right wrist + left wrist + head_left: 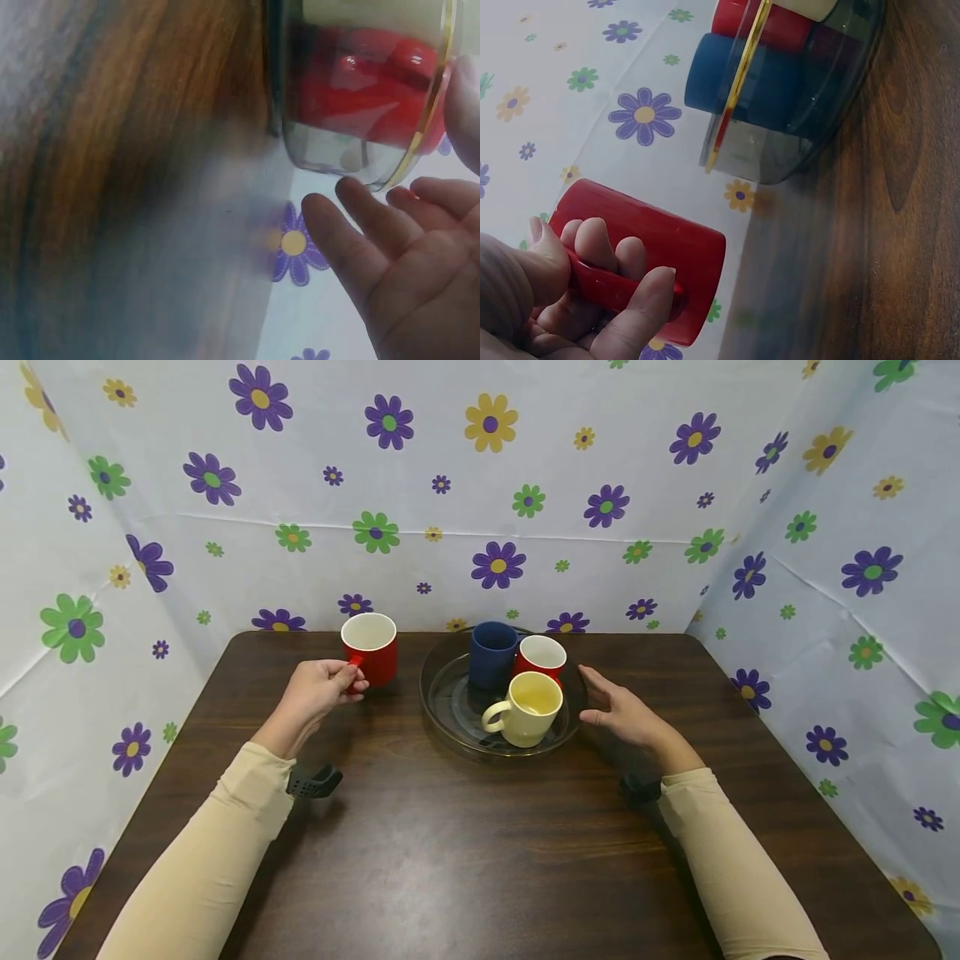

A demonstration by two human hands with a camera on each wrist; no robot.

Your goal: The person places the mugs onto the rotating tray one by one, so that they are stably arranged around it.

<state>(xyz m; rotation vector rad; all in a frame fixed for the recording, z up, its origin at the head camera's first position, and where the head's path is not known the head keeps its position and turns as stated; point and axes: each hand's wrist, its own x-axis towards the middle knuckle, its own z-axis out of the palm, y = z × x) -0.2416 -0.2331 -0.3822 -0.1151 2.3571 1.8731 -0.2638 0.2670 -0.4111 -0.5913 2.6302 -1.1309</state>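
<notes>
A red mug point(381, 662) with a white inside stands upright left of a clear glass dish point(442, 714). My left hand point(318, 689) grips its handle, fingers curled round it in the left wrist view; whether the mug's base touches the table I cannot tell. Inside the gold-rimmed dish are a blue cup point(491, 657), a second red mug point(542, 653) and a yellow mug point(528, 714), whose handle points left. At the dish's right side is my right hand point(626, 714), fingers extended and holding nothing. Its fingertips are close to the glass wall in the right wrist view.
The dish rests on a dark brown wooden table point(420, 860), near its back edge. White cloth point(442, 452) printed with flowers hangs behind the table and along both sides.
</notes>
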